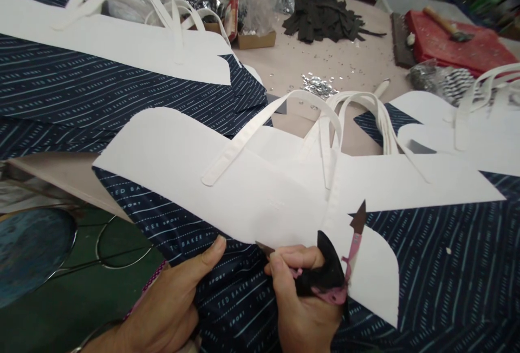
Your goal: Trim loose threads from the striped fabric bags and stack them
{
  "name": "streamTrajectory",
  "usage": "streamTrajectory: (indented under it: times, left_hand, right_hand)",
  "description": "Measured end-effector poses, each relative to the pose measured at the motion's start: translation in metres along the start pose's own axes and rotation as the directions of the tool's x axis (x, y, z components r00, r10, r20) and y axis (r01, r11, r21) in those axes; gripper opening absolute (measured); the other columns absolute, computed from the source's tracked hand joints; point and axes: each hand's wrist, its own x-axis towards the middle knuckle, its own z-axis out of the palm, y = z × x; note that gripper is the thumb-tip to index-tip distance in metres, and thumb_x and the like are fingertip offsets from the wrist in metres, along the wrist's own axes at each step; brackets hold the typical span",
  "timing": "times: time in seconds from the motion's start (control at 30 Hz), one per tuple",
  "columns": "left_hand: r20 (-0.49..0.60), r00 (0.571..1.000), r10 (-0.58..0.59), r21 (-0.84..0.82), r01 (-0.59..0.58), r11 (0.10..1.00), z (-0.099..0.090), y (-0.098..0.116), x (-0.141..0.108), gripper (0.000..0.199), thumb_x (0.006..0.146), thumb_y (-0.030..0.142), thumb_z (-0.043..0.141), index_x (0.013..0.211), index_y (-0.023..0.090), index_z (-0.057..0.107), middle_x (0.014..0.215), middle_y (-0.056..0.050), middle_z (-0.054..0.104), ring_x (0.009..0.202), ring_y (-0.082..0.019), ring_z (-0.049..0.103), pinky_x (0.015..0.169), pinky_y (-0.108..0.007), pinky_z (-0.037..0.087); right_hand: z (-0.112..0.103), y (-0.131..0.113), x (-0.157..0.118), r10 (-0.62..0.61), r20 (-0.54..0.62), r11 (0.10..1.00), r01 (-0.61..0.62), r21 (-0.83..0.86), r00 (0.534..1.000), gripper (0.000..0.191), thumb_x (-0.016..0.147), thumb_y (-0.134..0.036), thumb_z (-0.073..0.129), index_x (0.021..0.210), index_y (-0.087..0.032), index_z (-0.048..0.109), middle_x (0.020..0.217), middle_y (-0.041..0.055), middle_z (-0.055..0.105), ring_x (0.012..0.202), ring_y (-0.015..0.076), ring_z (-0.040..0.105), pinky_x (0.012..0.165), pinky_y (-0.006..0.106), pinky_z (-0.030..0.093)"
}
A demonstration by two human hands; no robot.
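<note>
A white panel with strap handles lies on dark blue printed fabric in front of me. My left hand holds that fabric near the panel's lower edge, thumb on top and the other fingers hidden beneath. In my right hand are pink-wrapped scissors with black handles, one pointed blade sticking up to the right. Between that hand's thumb and index finger a small pointed tip touches the panel's lower edge.
More white-and-blue pieces lie at the upper left and right. Behind are dark strips, scattered silver bits, a small cardboard box and a hammer on a red block. A round stool stands at lower left.
</note>
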Motion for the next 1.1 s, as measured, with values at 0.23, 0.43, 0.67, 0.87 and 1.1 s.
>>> streamTrajectory:
  times: [0.23,0.43,0.67,0.87,1.1]
  left_hand:
    - [-0.028,1.000,0.013,-0.030,-0.014,0.999,-0.0067,-0.0006,0.0085,0.064,0.082,0.027,0.080,0.142,0.020,0.059,0.126,-0.009,0.075,0.114,-0.031,0.071,0.107,-0.043,0.054]
    - [-0.125,0.992,0.029,-0.024,-0.032,0.999,-0.0045,0.0009,0.0092,0.057,0.081,0.024,0.080,0.136,0.019,0.066,0.124,-0.012,0.076,0.110,-0.034,0.073,0.102,-0.046,0.058]
    - [-0.126,0.992,0.026,-0.013,-0.028,1.000,-0.0039,0.0007,0.0090,0.055,0.082,0.020,0.078,0.135,0.018,0.066,0.124,-0.012,0.076,0.109,-0.033,0.073,0.100,-0.045,0.059]
    - [-0.134,0.990,0.036,0.007,-0.035,0.999,-0.0041,0.0011,0.0100,0.059,0.080,0.011,0.077,0.137,0.019,0.064,0.125,-0.012,0.075,0.111,-0.033,0.072,0.101,-0.043,0.059]
    - [-0.099,0.995,0.000,0.071,0.007,0.997,-0.0012,0.0031,0.0043,0.060,0.082,0.017,0.077,0.140,0.020,0.062,0.126,-0.010,0.075,0.113,-0.031,0.071,0.103,-0.041,0.057]
  right_hand:
    - [0.0040,-0.0011,-0.0006,0.012,-0.027,0.997,-0.010,0.075,1.000,0.017,0.080,-0.014,0.072,0.068,-0.020,0.061,0.063,-0.0034,0.066,0.056,0.0105,0.066,0.058,0.018,0.056]
    - [-0.0042,0.0019,-0.0004,0.023,-0.027,0.990,-0.019,0.137,0.999,0.019,0.082,-0.012,0.070,0.070,-0.021,0.059,0.062,-0.0050,0.064,0.054,0.0096,0.064,0.055,0.018,0.054]
    - [-0.0047,0.0036,-0.0017,0.010,-0.002,0.997,-0.010,0.076,1.000,0.020,0.083,-0.013,0.069,0.070,-0.022,0.058,0.063,-0.0053,0.063,0.057,0.0098,0.064,0.057,0.018,0.054]
    - [-0.0051,0.0032,-0.0021,-0.007,-0.004,0.999,0.007,0.044,1.000,0.021,0.082,-0.011,0.069,0.069,-0.023,0.058,0.063,-0.0072,0.063,0.058,0.0076,0.063,0.059,0.015,0.054]
    - [0.0003,0.0030,0.0005,-0.059,0.006,0.998,0.059,-0.012,0.998,0.019,0.082,-0.011,0.069,0.070,-0.022,0.059,0.065,-0.0055,0.064,0.059,0.0081,0.065,0.060,0.015,0.055]
